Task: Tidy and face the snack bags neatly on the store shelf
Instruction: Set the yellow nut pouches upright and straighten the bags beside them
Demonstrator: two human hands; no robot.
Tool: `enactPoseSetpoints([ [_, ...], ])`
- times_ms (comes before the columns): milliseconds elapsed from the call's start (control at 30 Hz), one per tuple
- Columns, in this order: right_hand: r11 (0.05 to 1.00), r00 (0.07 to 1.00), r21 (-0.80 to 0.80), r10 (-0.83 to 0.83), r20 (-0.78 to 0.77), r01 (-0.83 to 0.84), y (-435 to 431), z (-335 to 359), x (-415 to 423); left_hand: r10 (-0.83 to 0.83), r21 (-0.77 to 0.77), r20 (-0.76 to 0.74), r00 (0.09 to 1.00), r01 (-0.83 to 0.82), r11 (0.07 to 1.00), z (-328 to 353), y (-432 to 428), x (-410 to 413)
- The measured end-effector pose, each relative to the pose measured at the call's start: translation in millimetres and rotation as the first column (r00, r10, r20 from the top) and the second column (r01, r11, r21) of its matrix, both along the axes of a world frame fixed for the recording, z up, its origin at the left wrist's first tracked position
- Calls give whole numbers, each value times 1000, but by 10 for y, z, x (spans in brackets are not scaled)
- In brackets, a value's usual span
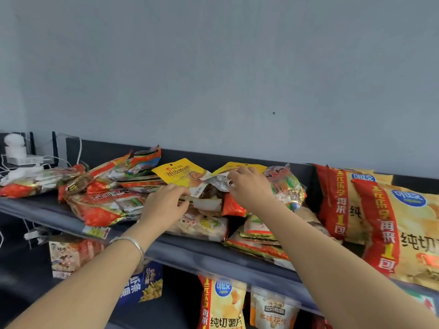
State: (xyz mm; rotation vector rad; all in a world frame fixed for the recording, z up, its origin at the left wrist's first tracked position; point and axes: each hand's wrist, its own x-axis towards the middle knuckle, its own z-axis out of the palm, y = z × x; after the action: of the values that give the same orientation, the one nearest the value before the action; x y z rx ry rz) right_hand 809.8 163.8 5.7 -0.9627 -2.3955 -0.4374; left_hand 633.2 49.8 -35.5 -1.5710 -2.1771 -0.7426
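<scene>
Against a grey-blue wall [213, 67], the dark shelf [190, 252] is carrying a loose pile of snack bags [104, 200]. My left grip [164, 205] is pinching the lower edge of a yellow-topped bag [178, 173] at the pile's middle; my right grip [249, 188] is pinching the upper part of a second yellow bag [240, 166] just beside it.
</scene>
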Motion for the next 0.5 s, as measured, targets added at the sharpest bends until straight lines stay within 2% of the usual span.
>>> enactPoseSetpoints([
  [167, 997, 997, -78, -11, -79, 5, 338, 104, -337, 37, 35, 108, 993, -40, 999, 65, 240, -309],
  [267, 989, 993, -147, -28, -111, 11, 554, 201, -540, 38, 55, 265, 963, -54, 997, 128, 421, -499],
  [500, 982, 998, -186, 23, 64, -11, 779, 318, -1186, 75, 90, 491, 868, -137, 986, 125, 658, -949],
])
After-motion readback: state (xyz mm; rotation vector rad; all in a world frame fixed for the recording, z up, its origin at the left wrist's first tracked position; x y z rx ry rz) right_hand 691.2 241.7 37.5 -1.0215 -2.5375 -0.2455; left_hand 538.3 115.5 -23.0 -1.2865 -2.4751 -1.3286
